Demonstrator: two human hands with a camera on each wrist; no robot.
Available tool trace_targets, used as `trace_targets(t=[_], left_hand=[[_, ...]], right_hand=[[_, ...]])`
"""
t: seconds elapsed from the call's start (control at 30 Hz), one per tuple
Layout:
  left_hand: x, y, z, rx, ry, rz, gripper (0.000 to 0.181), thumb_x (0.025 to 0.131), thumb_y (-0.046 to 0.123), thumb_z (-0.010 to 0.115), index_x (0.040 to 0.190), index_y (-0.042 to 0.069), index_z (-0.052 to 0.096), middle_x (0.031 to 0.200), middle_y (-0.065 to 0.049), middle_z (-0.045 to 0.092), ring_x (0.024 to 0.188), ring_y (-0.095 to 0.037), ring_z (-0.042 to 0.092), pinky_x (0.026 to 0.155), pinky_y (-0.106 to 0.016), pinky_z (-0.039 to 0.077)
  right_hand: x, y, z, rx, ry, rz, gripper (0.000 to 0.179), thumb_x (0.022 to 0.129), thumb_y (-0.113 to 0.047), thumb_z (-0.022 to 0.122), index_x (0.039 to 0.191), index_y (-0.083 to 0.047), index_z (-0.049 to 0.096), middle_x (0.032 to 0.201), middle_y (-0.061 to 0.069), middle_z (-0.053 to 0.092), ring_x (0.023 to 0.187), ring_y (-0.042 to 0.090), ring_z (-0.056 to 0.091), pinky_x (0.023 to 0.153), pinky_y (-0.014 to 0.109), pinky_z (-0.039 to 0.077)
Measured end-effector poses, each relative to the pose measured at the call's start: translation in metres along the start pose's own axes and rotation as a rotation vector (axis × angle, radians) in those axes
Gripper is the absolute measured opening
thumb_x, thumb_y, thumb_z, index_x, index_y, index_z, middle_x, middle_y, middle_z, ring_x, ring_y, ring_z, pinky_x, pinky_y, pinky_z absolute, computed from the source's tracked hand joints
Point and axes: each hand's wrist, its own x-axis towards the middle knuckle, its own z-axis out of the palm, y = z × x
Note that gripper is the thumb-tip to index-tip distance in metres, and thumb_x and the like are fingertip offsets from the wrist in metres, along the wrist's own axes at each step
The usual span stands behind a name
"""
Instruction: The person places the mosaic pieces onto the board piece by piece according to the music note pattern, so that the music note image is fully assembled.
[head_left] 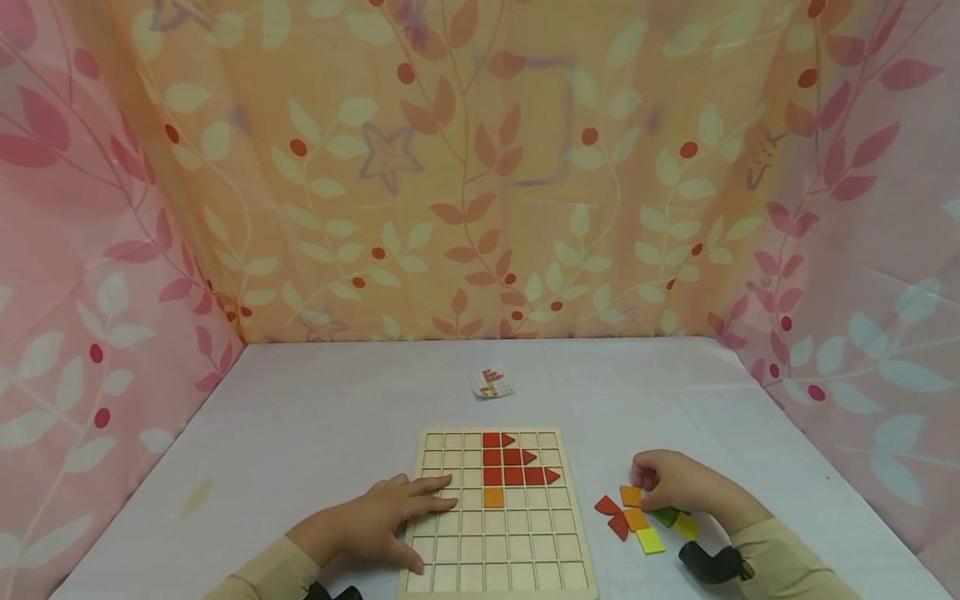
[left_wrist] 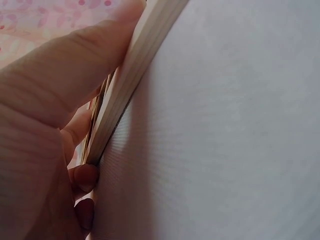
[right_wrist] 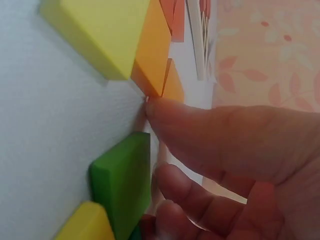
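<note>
My left hand [head_left: 386, 517] rests on the left side of a wooden grid board [head_left: 525, 575], fingers spread over its squares, thumb on the lower edge. In the left wrist view that thumb lies along the board's side [left_wrist: 122, 85]. Red squares [head_left: 492, 477] and red triangles [head_left: 552, 476] fill three rows, with one orange square [head_left: 493, 497] below. My right hand [head_left: 686, 483] is low over loose pieces, thumb and fingers apart beside a loose orange square [head_left: 630, 497]. In the right wrist view the thumb [right_wrist: 200, 135] reaches the orange pieces, above a green piece [right_wrist: 122, 185].
Two red pieces [head_left: 607, 505], another orange square [head_left: 635, 520], a bright yellow square [head_left: 651, 542] and a deeper yellow piece [head_left: 686, 526] lie right of the board. A small pattern card [head_left: 491, 382] lies behind it on the white cloth [head_left: 337, 392]. Floral curtains [head_left: 480, 250] surround the table.
</note>
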Motion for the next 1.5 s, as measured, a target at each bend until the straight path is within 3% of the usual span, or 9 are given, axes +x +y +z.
trace_targets(t=[0.23, 0.5, 0.6, 0.8, 1.27, 1.5], left_hand=[[0.000, 0.000, 0.001, 0.012, 0.004, 0.016, 0.077, 0.074, 0.063, 0.056, 0.142, 0.037, 0.030, 0.152, 0.005, 0.016, 0.131, -0.043, 0.021, 0.096, -0.066, 0.017], [0.000, 0.001, -0.001, 0.015, 0.004, 0.015, 0.076, 0.075, 0.062, 0.057, 0.142, 0.036, 0.030, 0.152, 0.005, 0.016, 0.130, -0.045, 0.021, 0.096, -0.066, 0.018], [0.000, 0.001, -0.001, 0.015, 0.004, 0.014, 0.076, 0.075, 0.062, 0.057, 0.142, 0.037, 0.030, 0.152, 0.006, 0.016, 0.130, -0.043, 0.022, 0.096, -0.065, 0.018], [0.000, 0.001, 0.000, 0.023, 0.004, 0.002, 0.077, 0.074, 0.063, 0.056, 0.141, 0.038, 0.030, 0.152, 0.007, 0.016, 0.127, -0.038, 0.027, 0.096, -0.062, 0.021], [0.000, 0.001, -0.001, 0.012, -0.004, -0.012, 0.077, 0.073, 0.064, 0.057, 0.141, 0.039, 0.031, 0.152, 0.008, 0.016, 0.129, -0.039, 0.024, 0.096, -0.064, 0.019], [0.001, -0.003, 0.000, 0.027, 0.018, 0.028, 0.077, 0.074, 0.063, 0.057, 0.141, 0.037, 0.031, 0.152, 0.006, 0.018, 0.130, -0.042, 0.024, 0.095, -0.066, 0.020]], right_hand=[[0.001, -0.002, -0.002, 0.014, -0.036, -0.016, 0.024, 0.069, -0.006, 0.076, 0.076, -0.012, 0.053, 0.069, 0.003, 0.050, 0.066, 0.018, 0.047, 0.057, 0.029, 0.040], [0.007, -0.014, -0.005, 0.088, -0.043, -0.098, 0.017, 0.076, -0.014, 0.072, 0.075, -0.012, 0.055, 0.068, 0.002, 0.054, 0.064, 0.018, 0.049, 0.054, 0.029, 0.041], [0.012, -0.022, -0.002, 0.086, -0.019, -0.170, 0.017, 0.077, -0.015, 0.072, 0.075, -0.014, 0.055, 0.069, 0.000, 0.054, 0.065, 0.017, 0.049, 0.055, 0.029, 0.041], [0.020, -0.044, 0.007, 0.115, -0.031, -0.338, 0.015, 0.079, -0.015, 0.071, 0.075, -0.015, 0.056, 0.067, -0.003, 0.055, 0.064, 0.015, 0.051, 0.056, 0.026, 0.043], [0.030, -0.098, 0.040, 0.204, -0.078, -0.489, 0.014, 0.077, -0.009, 0.072, 0.075, -0.011, 0.058, 0.069, -0.006, 0.055, 0.064, 0.008, 0.051, 0.059, 0.024, 0.046], [0.033, -0.117, 0.054, 0.238, -0.075, -0.530, 0.012, 0.077, -0.004, 0.070, 0.079, -0.009, 0.060, 0.071, -0.005, 0.057, 0.065, 0.008, 0.053, 0.062, 0.023, 0.047]])
